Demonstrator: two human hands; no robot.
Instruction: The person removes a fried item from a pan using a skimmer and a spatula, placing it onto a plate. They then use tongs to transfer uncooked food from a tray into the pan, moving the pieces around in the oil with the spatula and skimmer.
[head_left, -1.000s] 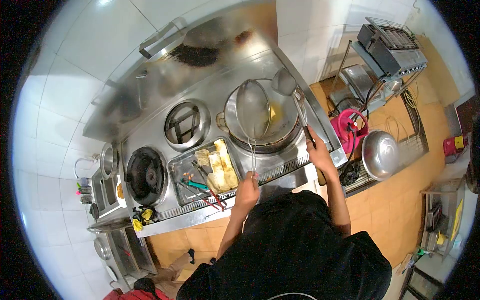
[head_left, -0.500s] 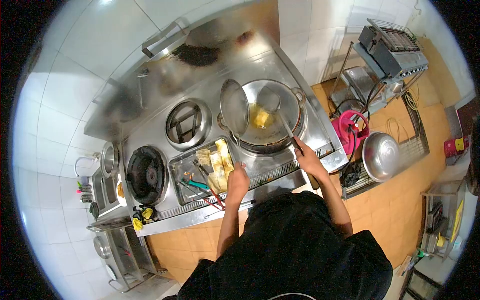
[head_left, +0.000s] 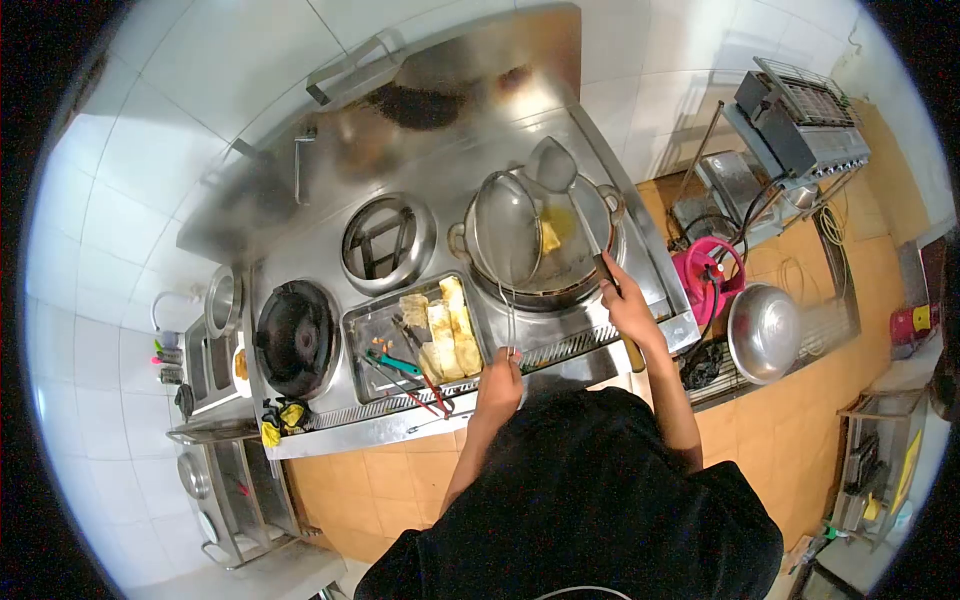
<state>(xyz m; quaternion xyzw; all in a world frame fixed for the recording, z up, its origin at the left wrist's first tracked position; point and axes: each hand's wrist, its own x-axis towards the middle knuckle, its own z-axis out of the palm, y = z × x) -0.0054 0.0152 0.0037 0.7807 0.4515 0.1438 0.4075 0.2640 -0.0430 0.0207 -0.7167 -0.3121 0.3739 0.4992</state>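
Observation:
My left hand (head_left: 499, 384) grips the long handle of a round wire strainer (head_left: 507, 229), held over the left part of a steel wok (head_left: 590, 270) on the right burner. My right hand (head_left: 628, 305) holds a ladle (head_left: 552, 165) by its handle, its bowl raised above the wok's far rim. Yellow fried food (head_left: 551, 235) lies in the wok between strainer and ladle. A steel tray (head_left: 374, 325) of fried pieces (head_left: 447, 330) sits just left of the wok, with tongs (head_left: 400, 368) lying in it.
Two empty burners (head_left: 387, 240) (head_left: 293, 335) lie left of the wok on the steel stove. A pink gas cylinder (head_left: 705, 275) and a big steel bowl (head_left: 765, 330) stand on the floor at right. A rack with a grill (head_left: 800, 120) stands behind them. Yellow cloths (head_left: 280, 420) hang at the stove's front left.
The ladle has risen out of the wok to its far rim. The strainer has swung flatter over the wok. My left hand moved slightly right and nearer.

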